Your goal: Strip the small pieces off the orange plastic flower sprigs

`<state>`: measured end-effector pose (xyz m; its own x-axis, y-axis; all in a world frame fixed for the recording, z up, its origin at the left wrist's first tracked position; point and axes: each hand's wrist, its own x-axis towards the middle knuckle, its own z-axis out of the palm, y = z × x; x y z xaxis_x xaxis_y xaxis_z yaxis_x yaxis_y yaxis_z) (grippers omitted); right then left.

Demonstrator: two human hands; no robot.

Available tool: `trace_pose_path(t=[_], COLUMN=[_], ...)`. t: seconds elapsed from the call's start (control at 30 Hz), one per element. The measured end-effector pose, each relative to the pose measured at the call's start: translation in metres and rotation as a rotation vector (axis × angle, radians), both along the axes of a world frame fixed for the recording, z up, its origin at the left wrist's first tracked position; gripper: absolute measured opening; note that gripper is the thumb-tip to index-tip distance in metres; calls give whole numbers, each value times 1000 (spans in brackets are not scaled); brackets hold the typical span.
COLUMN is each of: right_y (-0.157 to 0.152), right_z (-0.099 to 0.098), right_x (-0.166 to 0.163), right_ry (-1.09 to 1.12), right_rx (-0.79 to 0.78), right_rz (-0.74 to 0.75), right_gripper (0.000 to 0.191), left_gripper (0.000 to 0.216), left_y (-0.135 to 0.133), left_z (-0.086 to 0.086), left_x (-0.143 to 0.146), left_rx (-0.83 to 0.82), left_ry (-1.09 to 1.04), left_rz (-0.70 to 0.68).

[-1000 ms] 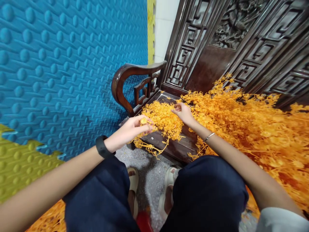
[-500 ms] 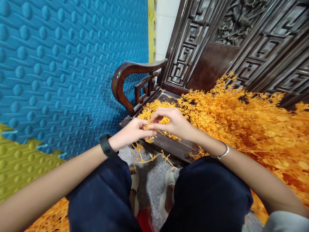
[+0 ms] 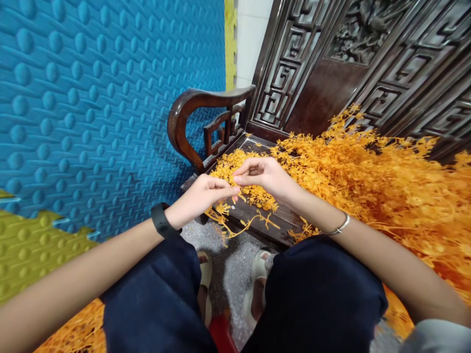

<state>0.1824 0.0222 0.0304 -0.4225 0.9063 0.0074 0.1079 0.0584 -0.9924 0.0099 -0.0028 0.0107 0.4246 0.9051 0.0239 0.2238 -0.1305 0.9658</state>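
My left hand (image 3: 204,195) and my right hand (image 3: 265,175) meet fingertip to fingertip above the front edge of a dark carved wooden bench (image 3: 257,215). Both pinch the same thin orange plastic sprig (image 3: 235,223), whose branches dangle below my fingers over the bench edge. A small heap of loose orange sprigs (image 3: 235,169) lies on the seat just behind my hands. A much larger orange pile (image 3: 386,186) covers the seat to the right. A black band sits on my left wrist, a thin silver bracelet on my right.
A blue studded foam mat (image 3: 91,108) stands at the left, with a yellow-green one (image 3: 33,250) below it. The bench's curved armrest (image 3: 191,110) and carved back (image 3: 331,59) rise behind. My knees in dark trousers (image 3: 312,294) and sandalled feet on grey floor (image 3: 228,269) are below. More orange sprigs (image 3: 73,333) lie bottom left.
A second ago my right hand reached into the small heap while the left held a sprig. The right hand came back to the left, and both now pinch one sprig.
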Motion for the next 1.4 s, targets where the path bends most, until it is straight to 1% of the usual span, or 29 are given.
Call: trace_pose_path(t=[0.1,0.27,0.4,0.53,0.6,0.7,0.77,0.8,0.83,0.87,0.9,0.97,1.03,1.13,1.2,1.3,1.4], right_y=[4,23,43,60,68,84,97,103,109,114,117,120,119,116,115,109,96], right_z=[-2,-5,-8,-18,-23,-25,-22,-20,-19,-19,-21,-31,-43,-59,-65,-64,-52], right_x=[-4,-18,-28,-39,-46,-49,-38,-28,-15,0,14,41,58,70,72,72,67], right_ry=[48,113,127,69,18,-41,-64,-66,-71,-56,-41,-74,-115,-191,-241,-291,-305], right_rx=[8,34,80,87,102,161,185,199,169,186,214,213,204,214,224,250,334], right_rz=[-194,-363,-467,-568,-599,-596,-672,-738,-849,-927,-949,-893,-836,-759,-688,-584,-485], right_gripper=[10,13,13,10,8,4,5,5,6,6,4,4,5,7,9,15,19], left_gripper=[26,25,22,24,24,24,25,27,28,28,32,34,35,33,32,34,37], left_y=[4,17,22,27,31,30,18,8,-4,-16,-29,-48,-57,-56,-52,-50,-47], left_z=[-1,-4,-5,-5,-4,-2,-2,-2,-3,-4,-5,-8,-9,-10,-10,-12,-14], left_x=[3,11,19,24,25,26,26,26,26,25,24,21,16,10,8,8,10], left_rx=[-17,-73,-131,-311,-368,-372,-358,-352,-336,-306,-318,-377,-399,-389,-398,-430,-462], left_ry=[-47,-164,-340,-504,-525,-495,-455,-428,-401,-387,-345,-259,-220,-253,-278,-283,-283], left_rz=[77,215,322,356,403,454,391,326,239,176,90,-66,-142,-137,-133,-138,-115])
